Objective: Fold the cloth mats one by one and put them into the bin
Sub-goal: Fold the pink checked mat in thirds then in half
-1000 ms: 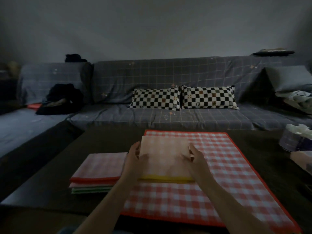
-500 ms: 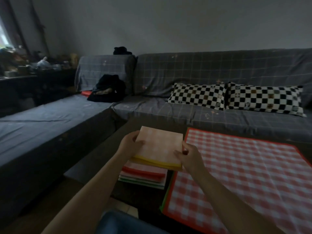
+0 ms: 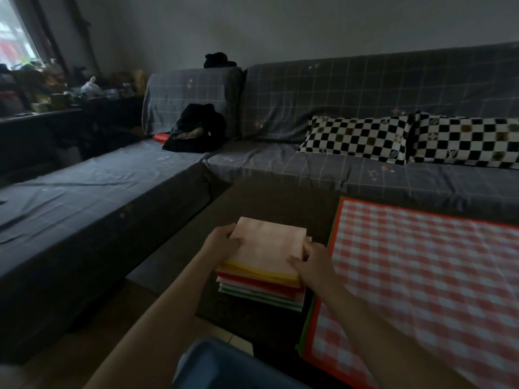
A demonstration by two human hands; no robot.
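Holding a folded mat [image 3: 266, 251] by its two sides, you have both hands over a stack of folded mats [image 3: 261, 292] on the dark table [image 3: 275, 203].

Head view, the only one: your left hand [image 3: 223, 244] grips the mat's left edge, fingers curled under it and the thumb lying on top. Your right hand [image 3: 310, 259] grips the right edge the same way, thumb on the upper face, fingertips tucked out of sight beneath. The mat is pale peach with a yellow border along the side nearest you. It sits between your two thumbs, directly above the stack and touching or almost touching it; which one, you cannot tell from here.

A second ago this mat lay farther right, on the large red-checked mat [image 3: 421, 270], with your hands flat against its sides. Half a second ago it was lifted, tilted and moving left. Now it is level and lined up over the pile, and your head has turned left with it.

Just beyond the fingers of your right hand, the red-checked mat lies spread open and unfolded, with a green edge showing under it. Below your wrists, at the bottom of the view, a blue-grey rim [image 3: 224, 363] appears, possibly the bin, though that is uncertain.

So, as a judgement, one fold is finished and is being stacked rather than binned. The pile, the open mat and whatever lies under it remain to be dealt with.
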